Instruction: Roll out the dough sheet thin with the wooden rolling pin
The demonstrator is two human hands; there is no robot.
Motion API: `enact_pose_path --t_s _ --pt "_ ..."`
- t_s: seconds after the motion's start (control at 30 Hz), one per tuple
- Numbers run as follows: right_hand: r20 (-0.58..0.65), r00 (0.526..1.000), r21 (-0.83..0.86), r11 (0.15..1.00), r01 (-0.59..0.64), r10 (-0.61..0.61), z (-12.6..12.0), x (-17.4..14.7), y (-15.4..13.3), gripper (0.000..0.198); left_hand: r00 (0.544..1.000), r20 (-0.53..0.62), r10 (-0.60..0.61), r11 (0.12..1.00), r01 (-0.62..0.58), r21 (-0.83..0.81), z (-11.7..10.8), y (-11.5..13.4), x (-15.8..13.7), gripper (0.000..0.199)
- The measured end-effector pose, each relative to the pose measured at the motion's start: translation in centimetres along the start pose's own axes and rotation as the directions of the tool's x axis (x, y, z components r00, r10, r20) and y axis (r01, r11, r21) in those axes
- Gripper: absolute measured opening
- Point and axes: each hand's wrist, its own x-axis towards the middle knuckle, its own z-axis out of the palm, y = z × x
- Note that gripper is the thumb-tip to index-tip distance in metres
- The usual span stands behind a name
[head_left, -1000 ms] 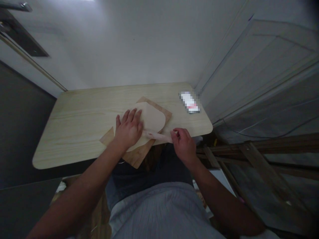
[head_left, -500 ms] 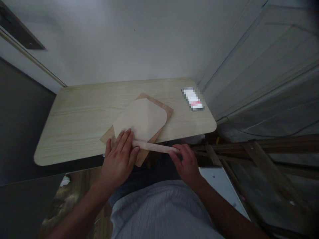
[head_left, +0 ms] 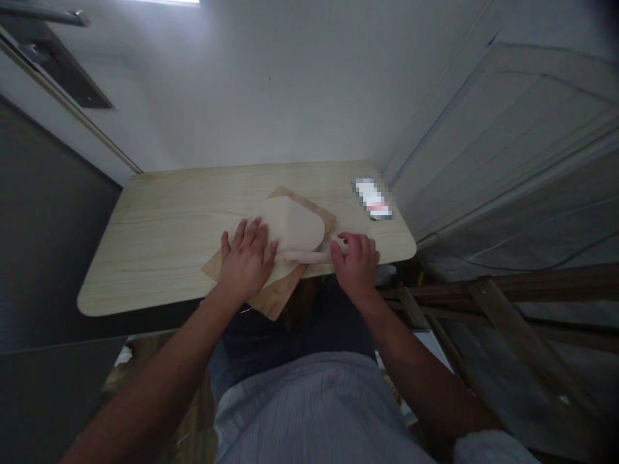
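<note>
A smooth beige sheet (head_left: 302, 225) with rounded corners, perhaps dough, lies over brown paper (head_left: 276, 301) whose near corner hangs past the table's front edge. Across the sheet's near side runs a pale rod (head_left: 312, 256), shaped like a slim rolling pin. My left hand (head_left: 245, 254) rests palm down with fingers spread on the sheet's left part; whether its palm touches the rod's left end is hidden. My right hand (head_left: 355, 261) has its fingers curled around the rod's right end.
The narrow wood-look table (head_left: 159, 219) stands against a white door with a metal handle (head_left: 58, 71). A phone with a blurred screen (head_left: 372, 198) lies at the table's right end. Wooden beams (head_left: 507, 322) are at the lower right.
Both hands and the rod have moved forward, away from my body, over the sheet. My left fingers are more spread. The view has tilted up slightly.
</note>
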Motion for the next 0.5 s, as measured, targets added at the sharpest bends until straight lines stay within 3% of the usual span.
enact_pose_path --t_s 0.13,0.33,0.5 --pt "0.043 0.999 -0.028 0.999 0.022 -0.021 -0.1 -0.6 -0.1 0.031 1.000 0.003 0.017 1.000 -0.017 -0.009 -0.2 0.2 -1.0 0.052" --pt "0.107 0.987 0.017 0.993 0.116 -0.117 -2.2 -5.7 0.8 0.036 0.997 -0.003 0.077 0.996 -0.077 -0.045 -0.4 0.0 -6.1 0.056" --pt "0.312 0.929 0.086 0.980 0.180 -0.198 -4.5 -6.2 0.7 0.036 0.994 -0.004 0.105 0.993 -0.105 -0.059 -0.3 -0.4 -7.9 0.060"
